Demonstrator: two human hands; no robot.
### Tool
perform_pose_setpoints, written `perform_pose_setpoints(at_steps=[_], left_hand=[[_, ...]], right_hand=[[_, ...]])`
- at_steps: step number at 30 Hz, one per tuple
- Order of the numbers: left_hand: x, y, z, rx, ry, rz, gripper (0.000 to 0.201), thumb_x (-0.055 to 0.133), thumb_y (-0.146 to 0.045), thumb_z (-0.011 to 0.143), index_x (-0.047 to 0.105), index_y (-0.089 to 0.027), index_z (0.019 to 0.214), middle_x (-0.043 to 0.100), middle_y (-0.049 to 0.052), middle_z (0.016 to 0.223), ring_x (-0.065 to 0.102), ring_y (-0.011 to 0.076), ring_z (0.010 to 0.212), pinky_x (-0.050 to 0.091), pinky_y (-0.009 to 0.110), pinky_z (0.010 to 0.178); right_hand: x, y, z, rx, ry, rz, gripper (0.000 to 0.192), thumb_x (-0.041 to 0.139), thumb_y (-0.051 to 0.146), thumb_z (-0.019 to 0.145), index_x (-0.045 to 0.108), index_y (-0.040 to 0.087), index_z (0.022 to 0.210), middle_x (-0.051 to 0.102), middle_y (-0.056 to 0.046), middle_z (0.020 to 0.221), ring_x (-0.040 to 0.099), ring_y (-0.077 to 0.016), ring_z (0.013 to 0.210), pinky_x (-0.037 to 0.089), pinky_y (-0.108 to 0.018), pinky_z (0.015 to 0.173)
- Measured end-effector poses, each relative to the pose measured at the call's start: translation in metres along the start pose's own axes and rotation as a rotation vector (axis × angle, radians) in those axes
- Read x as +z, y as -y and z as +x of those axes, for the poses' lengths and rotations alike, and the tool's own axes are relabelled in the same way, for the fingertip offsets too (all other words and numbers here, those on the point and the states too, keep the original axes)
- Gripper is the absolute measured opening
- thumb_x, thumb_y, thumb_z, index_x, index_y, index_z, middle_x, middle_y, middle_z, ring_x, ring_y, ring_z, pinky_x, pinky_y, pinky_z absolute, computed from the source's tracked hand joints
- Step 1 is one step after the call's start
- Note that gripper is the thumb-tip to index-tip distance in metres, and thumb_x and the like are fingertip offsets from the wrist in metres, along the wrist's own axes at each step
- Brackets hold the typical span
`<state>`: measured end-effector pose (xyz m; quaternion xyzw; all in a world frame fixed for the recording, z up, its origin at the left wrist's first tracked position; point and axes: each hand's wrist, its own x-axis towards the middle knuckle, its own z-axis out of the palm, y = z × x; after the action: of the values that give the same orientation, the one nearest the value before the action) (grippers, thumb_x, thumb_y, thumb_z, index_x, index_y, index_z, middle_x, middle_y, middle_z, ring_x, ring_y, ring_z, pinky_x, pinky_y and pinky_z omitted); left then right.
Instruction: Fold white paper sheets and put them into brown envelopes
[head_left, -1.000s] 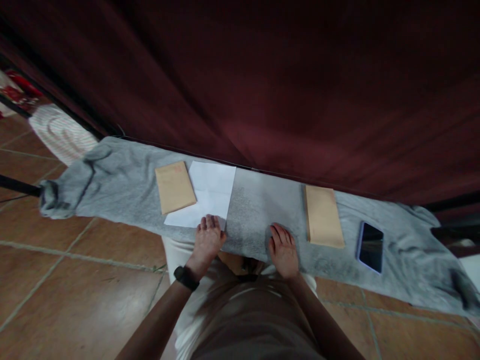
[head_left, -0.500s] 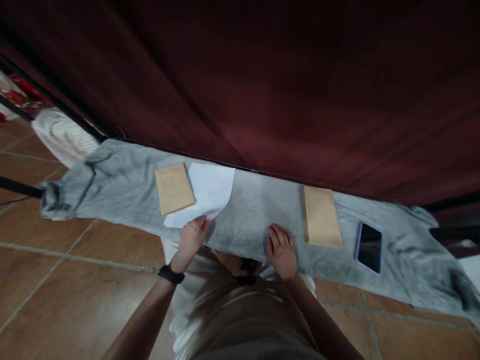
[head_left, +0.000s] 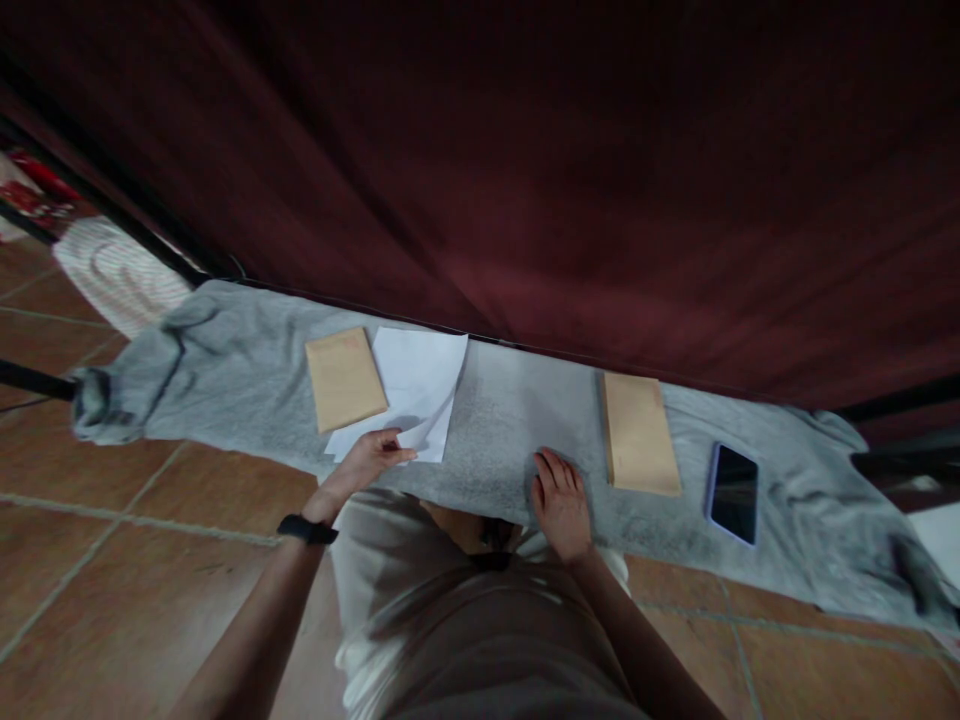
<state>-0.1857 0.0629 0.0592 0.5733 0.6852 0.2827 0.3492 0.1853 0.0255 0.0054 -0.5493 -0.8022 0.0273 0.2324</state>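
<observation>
White paper sheets [head_left: 416, 370] lie on a grey cloth, partly covered by a stack of brown envelopes [head_left: 345, 378] on their left. My left hand [head_left: 367, 462], with a black band on the wrist, pinches the near corner of the top sheet. That corner is lifted and curls back over another sheet below. My right hand [head_left: 562, 505] rests open on the cloth, fingers together and stretched out, holding nothing. A second stack of brown envelopes [head_left: 641, 435] lies to the right of this hand.
The grey cloth [head_left: 510, 440] covers a long narrow surface. A phone [head_left: 733, 493] with a purple edge lies at the right. A dark red curtain [head_left: 525, 200] hangs along the far edge. Dark bars [head_left: 34, 380] stand at the left; tiled floor [head_left: 150, 580] shows below.
My left hand has moved slightly left and turned, curling the sheet's corner up and baring the sheet below it. The right hand stays where it was.
</observation>
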Motion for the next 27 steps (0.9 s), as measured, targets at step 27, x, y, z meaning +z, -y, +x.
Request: perform_pose_setpoints(at_steps=[27], left_hand=[[0.183, -0.142, -0.066, 0.59, 0.266, 0.567, 0.023, 0.054, -0.012, 0.097, 0.065, -0.017, 0.116, 0.072, 0.01, 0.122, 0.069, 0.025, 0.112, 0.056, 0.038, 0.092]], right_hand=[[-0.009, -0.043, 0.023, 0.7, -0.104, 0.897, 0.055, 0.057, 0.049, 0.092, 0.062, 0.023, 0.14, 0.074, -0.007, 0.121, 0.07, -0.0259, 0.111, 0.055, -0.042, 0.099]])
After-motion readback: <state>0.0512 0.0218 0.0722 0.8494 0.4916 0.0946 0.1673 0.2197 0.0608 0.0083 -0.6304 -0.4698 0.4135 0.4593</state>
